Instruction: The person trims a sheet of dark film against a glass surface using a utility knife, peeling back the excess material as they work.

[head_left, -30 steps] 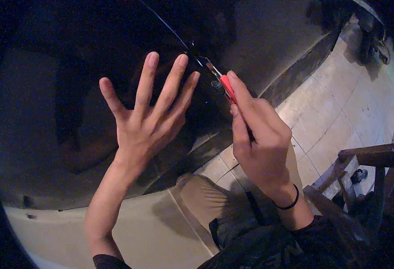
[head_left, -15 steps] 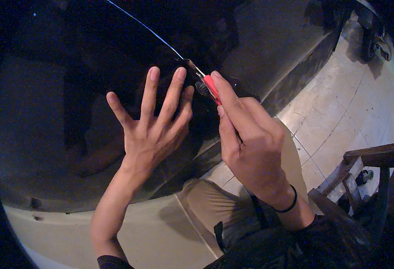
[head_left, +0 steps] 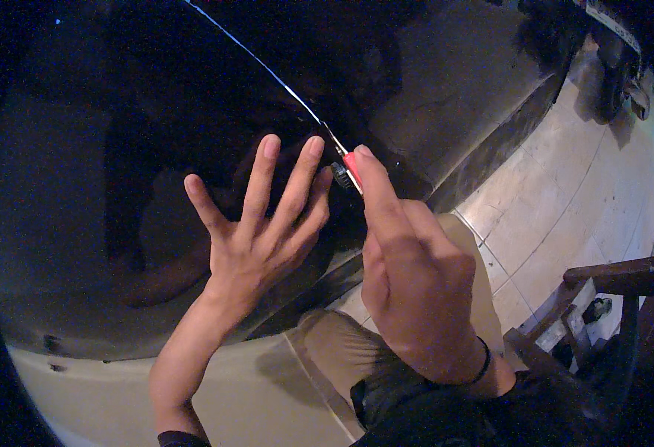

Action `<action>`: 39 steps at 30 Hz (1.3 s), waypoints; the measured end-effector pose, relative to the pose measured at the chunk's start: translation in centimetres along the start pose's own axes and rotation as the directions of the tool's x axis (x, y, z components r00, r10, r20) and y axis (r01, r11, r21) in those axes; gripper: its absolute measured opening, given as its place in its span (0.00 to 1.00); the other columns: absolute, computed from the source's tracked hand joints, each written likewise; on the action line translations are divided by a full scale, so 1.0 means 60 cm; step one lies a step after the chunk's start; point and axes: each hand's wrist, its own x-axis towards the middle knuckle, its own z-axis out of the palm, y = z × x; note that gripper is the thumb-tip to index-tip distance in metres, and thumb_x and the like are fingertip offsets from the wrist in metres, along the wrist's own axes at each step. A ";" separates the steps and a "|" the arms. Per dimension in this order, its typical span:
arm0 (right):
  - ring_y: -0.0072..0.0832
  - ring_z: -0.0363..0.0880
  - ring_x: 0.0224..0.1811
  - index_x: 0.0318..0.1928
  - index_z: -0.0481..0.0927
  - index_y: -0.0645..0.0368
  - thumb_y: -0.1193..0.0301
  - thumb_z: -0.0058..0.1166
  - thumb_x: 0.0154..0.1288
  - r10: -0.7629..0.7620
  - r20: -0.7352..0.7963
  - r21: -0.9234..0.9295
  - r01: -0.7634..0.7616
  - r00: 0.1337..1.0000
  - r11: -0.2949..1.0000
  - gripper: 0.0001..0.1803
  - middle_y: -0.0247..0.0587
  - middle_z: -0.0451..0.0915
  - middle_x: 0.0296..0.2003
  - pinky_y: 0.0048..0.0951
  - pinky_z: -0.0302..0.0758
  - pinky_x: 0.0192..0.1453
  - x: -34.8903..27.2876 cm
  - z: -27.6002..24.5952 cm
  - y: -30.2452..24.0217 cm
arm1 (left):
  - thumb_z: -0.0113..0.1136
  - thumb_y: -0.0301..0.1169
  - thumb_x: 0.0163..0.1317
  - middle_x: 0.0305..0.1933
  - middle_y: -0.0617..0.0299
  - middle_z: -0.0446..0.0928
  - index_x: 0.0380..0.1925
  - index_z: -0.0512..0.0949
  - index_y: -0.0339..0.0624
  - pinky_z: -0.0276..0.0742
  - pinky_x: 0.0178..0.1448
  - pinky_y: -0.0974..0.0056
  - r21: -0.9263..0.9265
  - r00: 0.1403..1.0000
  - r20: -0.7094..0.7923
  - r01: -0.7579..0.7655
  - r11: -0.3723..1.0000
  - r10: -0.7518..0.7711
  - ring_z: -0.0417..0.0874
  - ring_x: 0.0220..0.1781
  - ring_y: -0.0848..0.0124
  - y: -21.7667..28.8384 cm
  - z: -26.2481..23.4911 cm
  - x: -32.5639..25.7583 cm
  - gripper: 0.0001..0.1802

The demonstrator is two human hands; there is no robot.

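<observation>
My right hand (head_left: 420,290) grips a red utility knife (head_left: 352,165), its thumb or finger laid along the handle. A black ribbed knob (head_left: 340,175) shows at the handle's left side. The thin blade meets a broad, dark, glossy surface (head_left: 170,112) at the lower end of a narrow blue-white line (head_left: 256,59). That line runs from the top edge down to the blade tip. Just left of the knife, my left hand (head_left: 256,246) is spread over the dark surface, holding nothing. Its fingertips point away from me, the nearest ones close to the knob.
A pale tiled floor (head_left: 543,201) lies to the right, with a dark wooden chair or frame (head_left: 617,273) at the lower right. My bent knee (head_left: 338,339) is below the dark surface's near edge. Dark objects (head_left: 610,74) stand at the upper right.
The whole scene sits slightly lower in the picture. The knife tip has moved slightly right against the surface, and the pale line looks brighter near it. The left hand stays spread.
</observation>
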 end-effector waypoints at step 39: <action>0.32 0.85 0.24 0.77 0.72 0.48 0.77 0.56 0.67 -0.122 -0.057 -0.157 0.112 0.991 0.981 0.37 0.36 0.79 0.33 0.33 0.84 0.29 -0.019 0.026 0.050 | 0.61 0.45 0.68 0.84 0.75 0.66 0.59 0.83 0.71 0.22 0.80 0.14 0.005 0.998 0.060 0.028 1.000 -0.029 0.63 0.86 0.57 0.005 -0.016 0.007 0.20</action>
